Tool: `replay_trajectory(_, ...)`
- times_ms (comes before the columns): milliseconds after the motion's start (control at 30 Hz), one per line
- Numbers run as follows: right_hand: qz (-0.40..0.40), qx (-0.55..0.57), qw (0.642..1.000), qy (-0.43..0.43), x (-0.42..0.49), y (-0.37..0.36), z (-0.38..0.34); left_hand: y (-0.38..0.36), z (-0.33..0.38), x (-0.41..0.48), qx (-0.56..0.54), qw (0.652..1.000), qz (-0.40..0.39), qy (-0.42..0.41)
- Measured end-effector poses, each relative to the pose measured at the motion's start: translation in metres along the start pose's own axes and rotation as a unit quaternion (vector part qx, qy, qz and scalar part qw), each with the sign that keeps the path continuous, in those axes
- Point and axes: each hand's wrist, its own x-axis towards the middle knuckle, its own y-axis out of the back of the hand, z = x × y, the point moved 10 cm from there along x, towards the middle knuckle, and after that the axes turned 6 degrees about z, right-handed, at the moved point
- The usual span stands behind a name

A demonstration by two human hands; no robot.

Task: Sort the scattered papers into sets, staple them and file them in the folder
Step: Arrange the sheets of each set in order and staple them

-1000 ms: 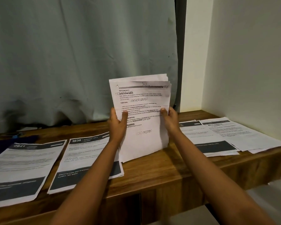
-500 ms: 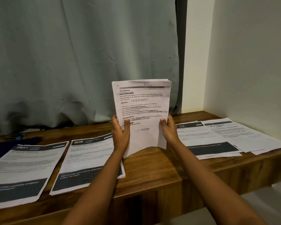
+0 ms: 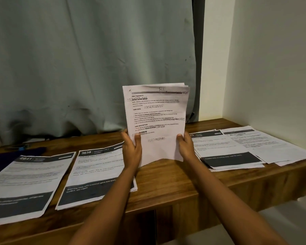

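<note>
I hold a set of white printed papers (image 3: 156, 117) upright over the middle of the wooden desk (image 3: 166, 177), its bottom edge near the desk top. My left hand (image 3: 132, 149) grips the set's lower left edge, thumb on the front. My right hand (image 3: 185, 145) grips its lower right edge the same way. Flat on the desk lie other paper piles: one headed 2641 (image 3: 25, 183) at far left, one headed 3638 (image 3: 95, 172) beside it, a dark-banded pile (image 3: 226, 151) to the right, and a white pile (image 3: 265, 147) at far right.
A dark blue folder (image 3: 11, 154) lies at the back left, with a small blue object (image 3: 22, 148) behind it. A grey curtain (image 3: 88, 64) hangs behind the desk, and a pale wall (image 3: 276, 68) closes off the right side.
The held set has risen a little and its sheets now sit more evenly aligned at the top. Both hands keep their grip low on its sides.
</note>
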Motion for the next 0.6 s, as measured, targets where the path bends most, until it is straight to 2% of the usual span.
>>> replay_trajectory(100,-0.002,-0.043,0.999,0.006,-0.002,0.0,-0.001,0.0,-0.003,-0.004,0.037,0.999,0.014,-0.007)
replay_trajectory(267,0.023,-0.114,0.991,0.062,0.011,0.01,-0.032,-0.001,0.02,0.009,0.095,0.993,0.04,-0.051)
replay_trajectory(367,0.022,-0.186,0.981,0.048,0.015,0.014,-0.034,-0.003,0.026,0.009,0.174,0.983,0.045,-0.04)
replay_trajectory(600,-0.009,-0.376,0.927,0.003,-0.004,0.016,-0.003,-0.016,-0.005,-0.024,0.364,0.926,-0.071,0.069)
